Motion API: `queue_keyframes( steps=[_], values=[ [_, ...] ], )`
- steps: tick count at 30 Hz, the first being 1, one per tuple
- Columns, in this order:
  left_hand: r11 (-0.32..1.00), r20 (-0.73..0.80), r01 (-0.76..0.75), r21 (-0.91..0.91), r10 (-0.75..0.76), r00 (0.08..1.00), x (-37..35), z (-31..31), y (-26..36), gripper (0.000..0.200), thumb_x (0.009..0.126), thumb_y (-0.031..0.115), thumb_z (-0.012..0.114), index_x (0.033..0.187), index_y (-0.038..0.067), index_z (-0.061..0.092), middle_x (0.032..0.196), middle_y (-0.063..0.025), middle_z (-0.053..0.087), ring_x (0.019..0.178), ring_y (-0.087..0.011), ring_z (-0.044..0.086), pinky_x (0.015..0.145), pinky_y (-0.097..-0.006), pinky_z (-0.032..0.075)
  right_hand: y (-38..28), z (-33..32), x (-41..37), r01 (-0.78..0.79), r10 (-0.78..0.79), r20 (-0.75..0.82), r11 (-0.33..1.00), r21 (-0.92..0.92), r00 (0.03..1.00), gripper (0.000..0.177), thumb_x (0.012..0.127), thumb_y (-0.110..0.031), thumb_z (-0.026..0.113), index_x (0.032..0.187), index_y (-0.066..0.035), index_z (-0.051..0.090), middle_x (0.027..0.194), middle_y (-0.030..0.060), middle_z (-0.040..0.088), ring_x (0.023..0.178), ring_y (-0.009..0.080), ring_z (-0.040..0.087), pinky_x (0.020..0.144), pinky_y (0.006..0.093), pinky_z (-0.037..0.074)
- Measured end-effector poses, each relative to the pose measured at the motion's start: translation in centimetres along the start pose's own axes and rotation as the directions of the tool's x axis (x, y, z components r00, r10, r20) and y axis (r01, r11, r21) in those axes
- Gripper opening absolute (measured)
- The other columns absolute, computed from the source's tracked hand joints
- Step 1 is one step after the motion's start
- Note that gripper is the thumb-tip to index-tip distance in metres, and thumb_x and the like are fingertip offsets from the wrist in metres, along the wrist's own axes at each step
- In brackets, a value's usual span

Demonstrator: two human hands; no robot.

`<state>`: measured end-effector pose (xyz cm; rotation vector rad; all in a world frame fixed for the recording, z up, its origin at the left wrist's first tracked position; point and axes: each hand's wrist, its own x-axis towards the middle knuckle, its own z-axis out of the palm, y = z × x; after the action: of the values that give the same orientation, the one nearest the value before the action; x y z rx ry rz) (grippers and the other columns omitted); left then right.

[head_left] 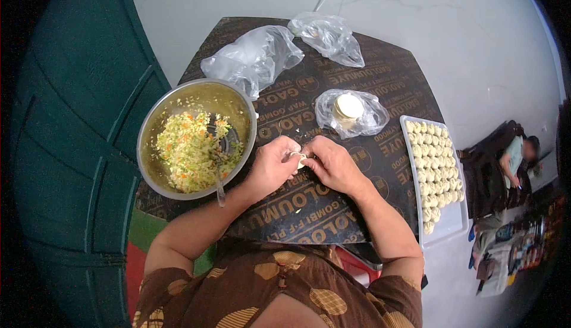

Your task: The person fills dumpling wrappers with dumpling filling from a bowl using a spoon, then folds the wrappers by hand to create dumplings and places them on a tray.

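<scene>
Near the middle of the dark printed table (285, 209), both hands meet around a small pale dumpling (301, 160). My left hand (275, 164) is closed on its left side, and my right hand (333, 164) pinches it from the right. To the left, a metal bowl (250, 111) holds chopped vegetable filling (184, 149) in green, yellow and orange, with a spoon (220, 186) leaning on the near rim. Beyond my right hand, a stack of round pale wrappers (348, 106) lies on a clear plastic bag (376, 113).
Two more clear bags (256, 57) (330, 37) lie toward the table's far edge. At the right, a white tray (446, 233) holds rows of shaped dumplings (433, 167). Farther right a person (513, 161) sits near cluttered items. A green door (65, 119) is at the left.
</scene>
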<state>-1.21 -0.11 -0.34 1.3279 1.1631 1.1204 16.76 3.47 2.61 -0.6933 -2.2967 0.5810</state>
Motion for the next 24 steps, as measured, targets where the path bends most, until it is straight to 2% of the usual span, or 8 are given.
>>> queue_keyframes(
  steps=[2, 5, 18, 20, 24],
  values=[
    [0.998, -0.053, -0.014, -0.054, 0.011, 0.999, -0.02, 0.07, 0.29, 0.011, 0.09, 0.0, 0.057, 0.1, 0.0, 0.053, 0.082, -0.0046, 0.063, 0.066, -0.0076, 0.061, 0.052, -0.0223, 0.053, 0.1, 0.03, 0.01, 0.07, -0.072, -0.031, 0.997, -0.038, 0.997, 0.015, 0.079, -0.007, 0.068, 0.087, -0.002, 0.055, 0.08, 0.0141, 0.055, 0.076, 0.034, 0.058, 0.064, 0.0406, 0.048],
    [0.989, -0.043, 0.002, -0.149, -0.009, 0.999, 0.2, -0.16, -0.01, 0.012, 0.089, -0.002, 0.057, 0.101, -0.001, 0.052, 0.084, -0.0063, 0.064, 0.065, -0.0083, 0.061, 0.053, -0.0229, 0.054, 0.17, -0.03, -0.01, 0.094, -0.098, -0.059, 0.993, -0.064, 0.993, 0.014, 0.079, -0.007, 0.068, 0.082, -0.002, 0.054, 0.078, 0.0137, 0.054, 0.075, 0.0335, 0.058, 0.063, 0.0409, 0.048],
    [0.995, -0.02, 0.014, -0.1, -0.016, 1.0, -0.09, -0.25, 0.33, 0.007, 0.091, -0.001, 0.055, 0.098, -0.002, 0.053, 0.083, -0.0077, 0.064, 0.065, -0.0087, 0.061, 0.053, -0.0227, 0.054, -0.03, 0.11, -0.07, 0.087, -0.094, -0.059, 0.991, -0.1, 0.994, 0.014, 0.078, -0.004, 0.067, 0.079, -0.002, 0.053, 0.075, 0.013, 0.054, 0.072, 0.0329, 0.057, 0.061, 0.0409, 0.047],
    [0.983, -0.02, -0.031, -0.178, 0.028, 0.999, -0.07, -0.21, 0.14, 0.007, 0.092, -0.001, 0.053, 0.098, -0.002, 0.053, 0.083, -0.0085, 0.064, 0.065, -0.0095, 0.062, 0.054, -0.0233, 0.055, -0.02, 0.21, -0.06, 0.085, -0.093, -0.088, 0.993, -0.087, 0.992, 0.015, 0.078, -0.004, 0.067, 0.079, -0.002, 0.052, 0.074, 0.0131, 0.054, 0.07, 0.0329, 0.057, 0.06, 0.0411, 0.047],
    [0.98, -0.045, -0.043, -0.194, 0.035, 0.998, 0.19, -0.15, -0.43, 0.007, 0.092, 0.0, 0.052, 0.099, -0.002, 0.053, 0.084, -0.0096, 0.065, 0.066, -0.0107, 0.063, 0.055, -0.0243, 0.056, 0.05, 0.29, -0.16, 0.062, -0.072, -0.112, 0.995, -0.083, 0.991, 0.016, 0.079, -0.004, 0.067, 0.078, -0.002, 0.051, 0.074, 0.0132, 0.054, 0.069, 0.0334, 0.057, 0.059, 0.0415, 0.047]
  ],
)
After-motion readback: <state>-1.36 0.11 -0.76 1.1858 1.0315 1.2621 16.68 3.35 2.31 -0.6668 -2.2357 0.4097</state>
